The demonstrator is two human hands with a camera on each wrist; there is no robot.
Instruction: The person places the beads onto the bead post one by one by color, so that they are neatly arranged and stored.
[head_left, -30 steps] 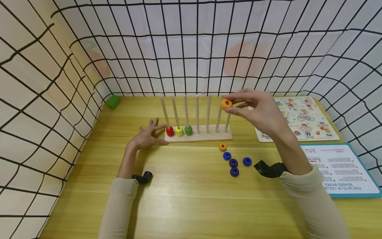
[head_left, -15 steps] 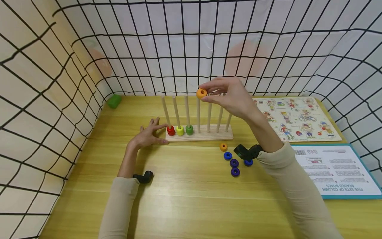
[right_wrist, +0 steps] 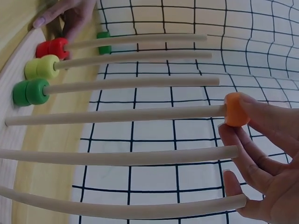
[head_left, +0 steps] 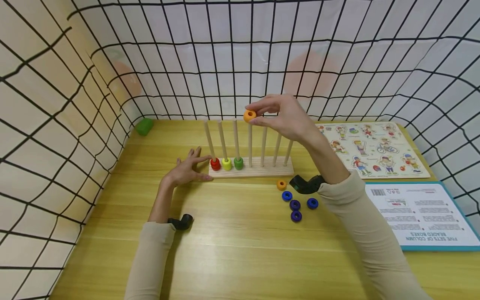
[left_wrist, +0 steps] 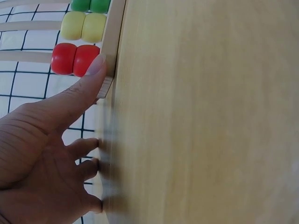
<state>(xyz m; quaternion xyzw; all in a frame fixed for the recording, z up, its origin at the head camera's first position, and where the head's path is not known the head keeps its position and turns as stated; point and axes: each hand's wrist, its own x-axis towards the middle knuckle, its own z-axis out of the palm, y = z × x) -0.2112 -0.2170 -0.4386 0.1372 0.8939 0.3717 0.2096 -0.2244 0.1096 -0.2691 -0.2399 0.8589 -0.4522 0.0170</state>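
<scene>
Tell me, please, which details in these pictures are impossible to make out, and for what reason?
Head view: tops of the three right pegs, hidden behind the right hand.
Head view: small print on the card, too small to read.
Left wrist view: part of the green beads, cut off by the top edge.
Right wrist view: whether the fourth peg enters the orange bead; the bead's side hides its hole.

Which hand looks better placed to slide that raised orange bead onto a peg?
Right, probably. The right hand pinches the orange bead at the tip of the fourth peg from the left; the left hand is down at the base, beside the red beads.
</scene>
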